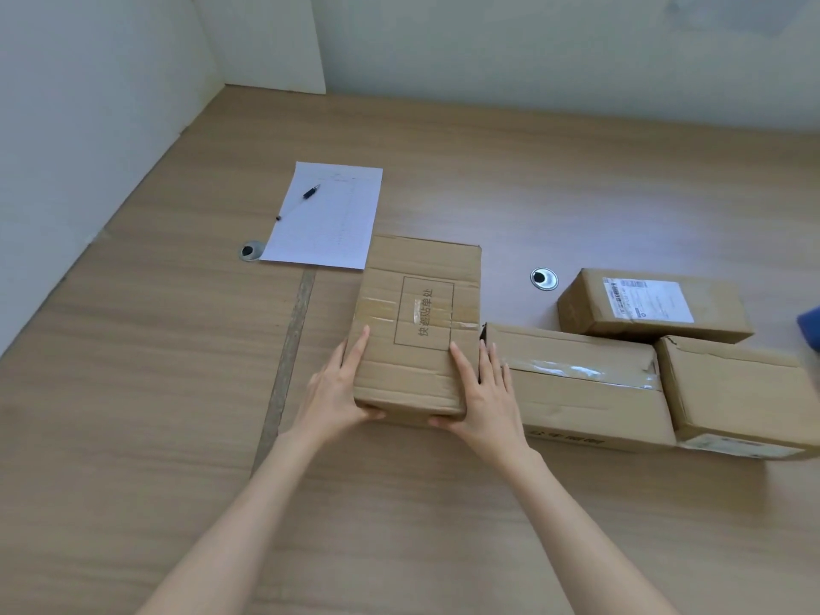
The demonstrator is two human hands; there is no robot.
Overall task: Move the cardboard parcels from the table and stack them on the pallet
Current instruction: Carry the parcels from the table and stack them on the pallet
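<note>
As left hand (pixel 333 392) and right hand (pixel 484 392) grip it, parcel (pixel 419 312) between fingers (pixel 357 353)

The box (pixel 412 383) you hold reads 快递贴单处 inside a printed frame (pixel 423 315), just beyond your grip. Right of your grip, the far box (pixel 719 319) carries a white label (pixel 648 300), its print too small to read.

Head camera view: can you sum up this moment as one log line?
left hand: grips left side of printed parcel | right hand: grips its right side | parcel: on table | three other parcels: untouched, right
</note>
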